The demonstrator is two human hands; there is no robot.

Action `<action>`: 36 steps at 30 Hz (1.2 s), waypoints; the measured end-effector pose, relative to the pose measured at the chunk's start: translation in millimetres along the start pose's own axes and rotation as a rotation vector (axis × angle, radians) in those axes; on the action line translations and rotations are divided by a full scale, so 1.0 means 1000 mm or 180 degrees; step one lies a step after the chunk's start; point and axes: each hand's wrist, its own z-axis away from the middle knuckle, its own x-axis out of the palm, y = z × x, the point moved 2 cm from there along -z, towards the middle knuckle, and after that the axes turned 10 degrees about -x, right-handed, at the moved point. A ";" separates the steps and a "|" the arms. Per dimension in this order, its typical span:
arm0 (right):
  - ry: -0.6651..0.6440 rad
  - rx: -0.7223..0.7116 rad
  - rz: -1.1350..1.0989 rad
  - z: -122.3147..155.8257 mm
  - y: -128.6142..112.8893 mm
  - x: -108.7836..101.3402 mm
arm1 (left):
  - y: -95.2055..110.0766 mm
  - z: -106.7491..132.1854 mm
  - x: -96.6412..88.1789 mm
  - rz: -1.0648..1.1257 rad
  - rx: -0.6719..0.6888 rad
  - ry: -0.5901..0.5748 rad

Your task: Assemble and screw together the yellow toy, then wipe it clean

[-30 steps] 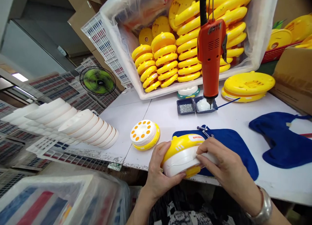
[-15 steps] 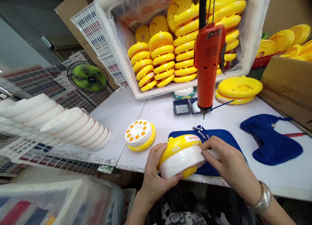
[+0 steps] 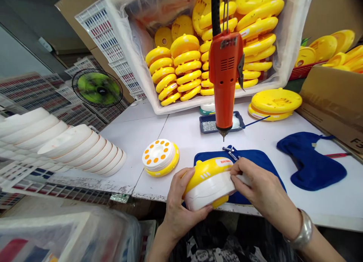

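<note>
Both my hands hold a round yellow-and-white plastic housing [image 3: 210, 184] above the near table edge. My left hand [image 3: 184, 203] cups it from below and the left side. My right hand [image 3: 256, 182], with a silver bangle [image 3: 302, 230] on the wrist, presses its fingers on the white half. The housing's underside is hidden. Just behind it, several small screws or bits [image 3: 231, 152] lie on a blue cloth pad [image 3: 263, 158]. An orange electric screwdriver [image 3: 225, 65] hangs above the pad, touching neither hand.
A screw tray [image 3: 211, 123] sits behind the pad, with a dotted round unit [image 3: 160, 158] to its left. White shells [image 3: 85, 148] are stacked left, yellow discs [image 3: 276, 103] right, beside a second blue cloth [image 3: 312, 161]. A lined bin [image 3: 127, 38] of yellow parts stands behind.
The whole scene has shifted left in view as my head turned. The hanging screwdriver now covers part of the tray. My hands keep the same hold on the housing.
</note>
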 end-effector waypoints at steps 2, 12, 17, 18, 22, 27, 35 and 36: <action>-0.0069 -0.0009 0.0000 0.000 0.001 -0.003 | 0.001 0.001 0.001 -0.0039 0.0040 -0.0001; -0.0232 -0.0161 -0.0131 -0.001 -0.013 -0.004 | 0.001 0.002 0.003 -0.0055 0.0115 -0.0056; -0.0229 0.0294 -0.0020 0.001 0.010 -0.009 | 0.001 0.000 0.001 -0.0030 0.0067 -0.0063; -0.0230 0.0392 -0.0019 0.002 0.015 -0.012 | 0.001 0.000 0.001 -0.0037 0.0056 -0.0067; -0.0278 0.0264 -0.0442 0.003 0.013 -0.016 | 0.000 -0.001 0.001 -0.0054 0.0056 -0.0053; -0.0424 0.0076 -0.0272 -0.004 -0.004 -0.008 | -0.001 0.000 0.002 -0.0011 0.0054 -0.0025; -0.0585 -0.0250 0.0183 -0.008 -0.007 -0.012 | 0.003 -0.001 0.003 -0.0018 0.0127 -0.0052; -0.0571 -0.0227 0.0234 -0.007 -0.006 -0.013 | 0.004 -0.001 0.003 -0.0011 0.0129 -0.0062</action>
